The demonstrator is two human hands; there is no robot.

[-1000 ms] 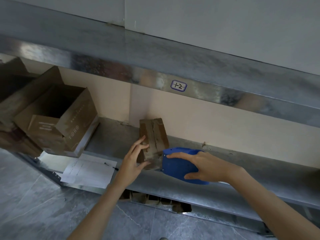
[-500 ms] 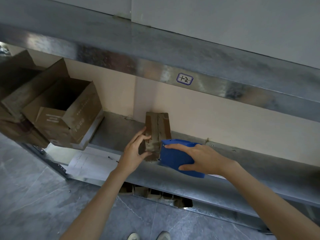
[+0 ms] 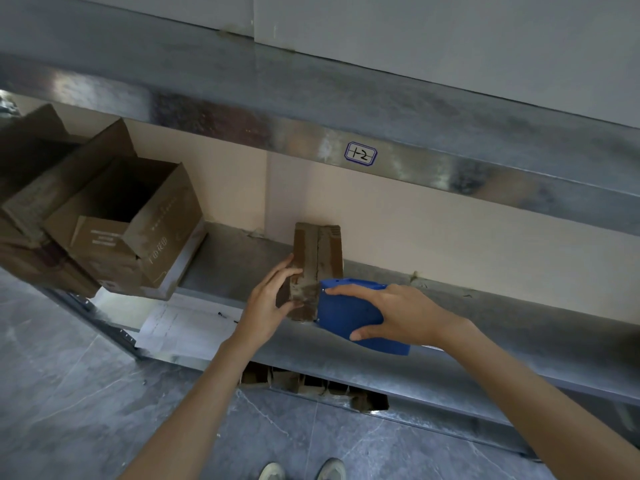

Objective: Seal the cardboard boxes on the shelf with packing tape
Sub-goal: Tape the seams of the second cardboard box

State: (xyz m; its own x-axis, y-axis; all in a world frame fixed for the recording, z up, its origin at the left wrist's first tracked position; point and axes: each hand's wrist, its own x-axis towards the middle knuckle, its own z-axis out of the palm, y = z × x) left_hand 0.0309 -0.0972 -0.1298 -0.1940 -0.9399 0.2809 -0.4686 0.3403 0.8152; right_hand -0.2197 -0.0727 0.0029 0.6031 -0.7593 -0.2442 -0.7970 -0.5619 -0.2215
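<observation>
We locate the small cardboard box (image 3: 317, 258) standing on end on the metal shelf (image 3: 485, 327), its back close to the beige wall (image 3: 450, 244). The face turned toward us carries a seam running down its middle.

The left hand (image 3: 268, 303) holds the box at its left edge. Its fingers (image 3: 285, 271) lie close together along the left side, with the index tip reaching onto the front face. The thumb (image 3: 292, 305) presses the lower front.

The right hand (image 3: 401, 315) grips the blue tape dispenser (image 3: 346, 311). The index finger is stretched along the dispenser's upper edge, the thumb is hooked under its lower edge, and the other fingers are hidden behind the body. The dispenser's left end touches the lower front of the box, just right of the seam. We cannot tell whether tape is being laid at the contact point.

Left of the box, well apart, an open carton (image 3: 128, 230) lies tilted on other brown cartons (image 3: 31, 188). A printed paper sheet (image 3: 183, 327) lies at the shelf's front edge, below the carton.

Above, the upper shelf beam (image 3: 242, 119) bears a handwritten label (image 3: 360, 154). Under the working shelf, cardboard pieces (image 3: 311, 386) show in a gap. Grey floor tiles (image 3: 69, 410) and the tips of two shoes (image 3: 301, 472) fill the bottom of the view.
</observation>
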